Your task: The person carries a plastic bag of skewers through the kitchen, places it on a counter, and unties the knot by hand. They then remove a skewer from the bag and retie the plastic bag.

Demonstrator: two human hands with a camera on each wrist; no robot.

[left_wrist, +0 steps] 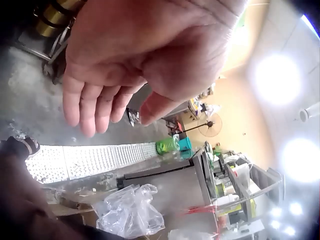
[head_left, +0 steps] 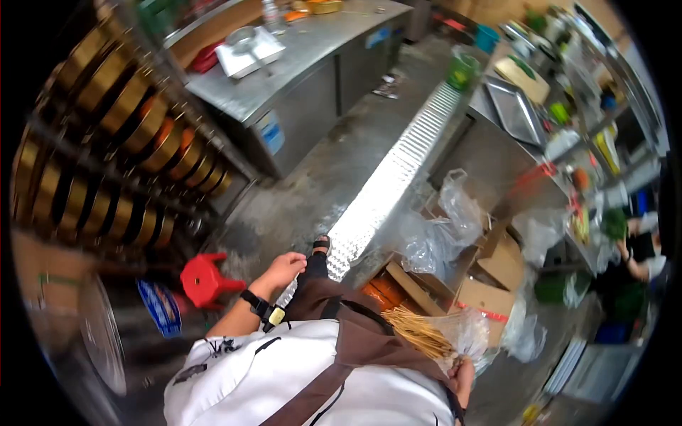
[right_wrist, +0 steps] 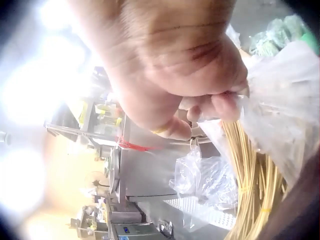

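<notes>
In the head view my right hand [head_left: 463, 376] is low at the right, gripping the gathered top of a clear plastic bag [right_wrist: 280, 80]. Bundles of thin wooden sticks [head_left: 419, 330], like skewers, poke out of the bag beside the brown apron [head_left: 366, 341]. The right wrist view shows the fingers curled into the plastic, and yellow bands around the sticks [right_wrist: 247, 170]. My left hand [head_left: 285, 270] hangs in front of the body with nothing in it. Its fingers [left_wrist: 87, 107] are relaxed and slightly bent in the left wrist view.
A red stool [head_left: 206, 278] stands left, below a rack of brass-coloured round containers [head_left: 124, 92]. A metal drain cover [head_left: 387, 181] runs along the floor ahead. Open cardboard boxes [head_left: 490, 295] and loose plastic bags [head_left: 433, 241] lie right. Steel counters [head_left: 298, 78] flank both sides; another person [head_left: 643, 263] stands far right.
</notes>
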